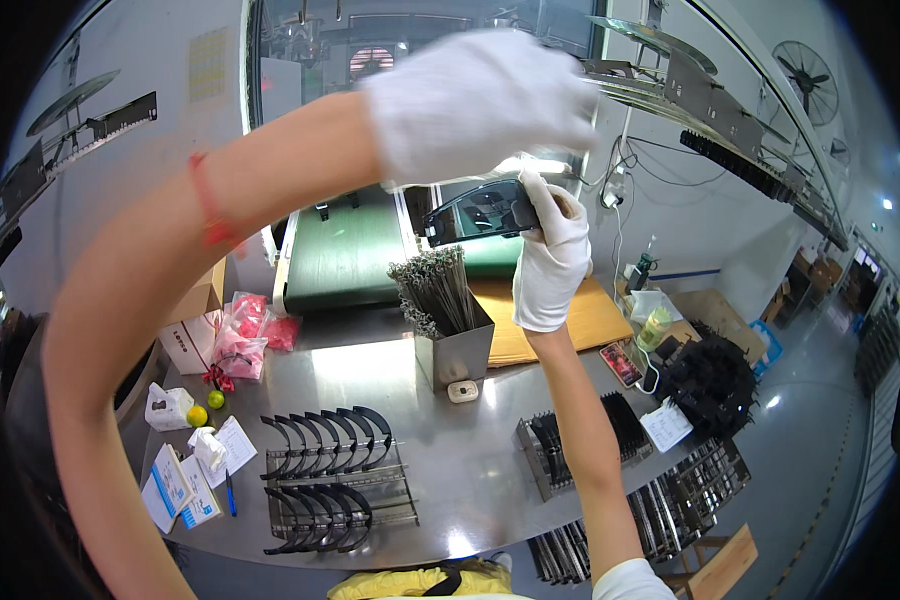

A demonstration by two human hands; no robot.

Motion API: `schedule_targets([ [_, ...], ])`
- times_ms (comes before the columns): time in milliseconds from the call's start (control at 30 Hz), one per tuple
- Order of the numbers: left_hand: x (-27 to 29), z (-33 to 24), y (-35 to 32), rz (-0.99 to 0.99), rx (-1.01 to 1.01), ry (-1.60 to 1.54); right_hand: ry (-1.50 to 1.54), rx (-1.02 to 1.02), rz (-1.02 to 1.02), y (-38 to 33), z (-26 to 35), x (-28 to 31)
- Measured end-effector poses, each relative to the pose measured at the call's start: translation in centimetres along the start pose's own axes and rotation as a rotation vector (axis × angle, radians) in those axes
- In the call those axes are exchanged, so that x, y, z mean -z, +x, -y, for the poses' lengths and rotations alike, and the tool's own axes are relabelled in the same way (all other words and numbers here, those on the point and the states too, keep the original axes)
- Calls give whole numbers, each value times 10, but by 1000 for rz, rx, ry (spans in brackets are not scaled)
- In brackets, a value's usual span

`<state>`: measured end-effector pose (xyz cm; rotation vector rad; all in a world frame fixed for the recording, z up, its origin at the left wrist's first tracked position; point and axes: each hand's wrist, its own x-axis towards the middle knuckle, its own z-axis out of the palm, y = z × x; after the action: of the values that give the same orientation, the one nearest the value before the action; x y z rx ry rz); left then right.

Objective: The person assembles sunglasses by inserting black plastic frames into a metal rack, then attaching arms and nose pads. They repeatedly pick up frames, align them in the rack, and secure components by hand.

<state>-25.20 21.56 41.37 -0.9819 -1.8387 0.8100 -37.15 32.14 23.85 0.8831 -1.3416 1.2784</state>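
My right hand (553, 250), in a white glove, is closed on the right end of a dark, glossy, curved panel (482, 212). This piece looks like a smoked lens and mirrors the lights; it is held up in front of the conveyor. My left hand (485, 105), also gloved in white, is raised above the panel and smeared by motion, so its fingers cannot be made out. A red string circles my left wrist. Below the panel stands a metal bin (454, 358) full of thin wire hooks (435, 290).
A green conveyor belt (342, 255) lies behind the steel table (450, 440). Racks of curved black pieces (330, 440) stand front left, with another black-slotted rack (550, 450) at right. Notebooks (175, 485), a phone (620, 365) and pink bags (242, 335) lie around. Metal rails (710, 100) hang overhead.
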Motion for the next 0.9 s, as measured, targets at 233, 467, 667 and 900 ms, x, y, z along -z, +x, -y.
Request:
schedule_targets([
  [233, -19, -30, -140, -421, 1021, -521, 20, 40, 60, 2, 11, 15],
  [467, -23, -100, -173, -384, 1527, -1084, 188, 17, 75, 4, 49, 0],
  [667, -18, -118, -163, -415, 1612, -1288, 291, 5, 88, -5, 65, -8],
  [900, -11, -135, -155, -439, 1661, -1370, 328, -70, 140, -8, 71, -9],
])
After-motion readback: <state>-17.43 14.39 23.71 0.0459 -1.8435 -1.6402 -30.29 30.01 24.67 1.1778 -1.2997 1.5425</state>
